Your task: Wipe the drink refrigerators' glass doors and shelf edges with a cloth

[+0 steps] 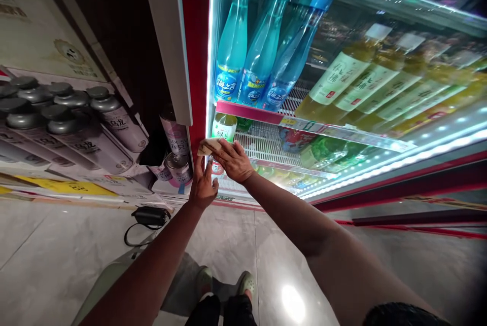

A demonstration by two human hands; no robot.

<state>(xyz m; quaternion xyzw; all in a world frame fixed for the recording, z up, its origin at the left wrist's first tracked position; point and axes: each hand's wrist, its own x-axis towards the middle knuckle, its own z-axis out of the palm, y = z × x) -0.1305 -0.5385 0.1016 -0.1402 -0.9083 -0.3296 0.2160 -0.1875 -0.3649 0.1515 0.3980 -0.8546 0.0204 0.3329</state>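
At the left edge of a lit drinks fridge, my right hand (236, 161) presses a folded beige cloth (209, 147) with its fingers against the red door frame (196, 87). Just below and left of it, my left hand (203, 186) has its fingers apart and up near the cloth; it holds nothing I can see. Whether its fingertips touch the frame or the cloth, I cannot tell. Behind my right hand, a bottle with a white and green label (224, 127) stands on the lower shelf, partly hidden.
Blue bottles (228, 57) and yellow-green tea bottles (338, 80) fill the upper shelf (315, 125). To the left are several grey-capped bottles (87, 138) and pink cans (178, 166). On a pale green suitcase-like object (102, 290) lies a small black bag (150, 216).
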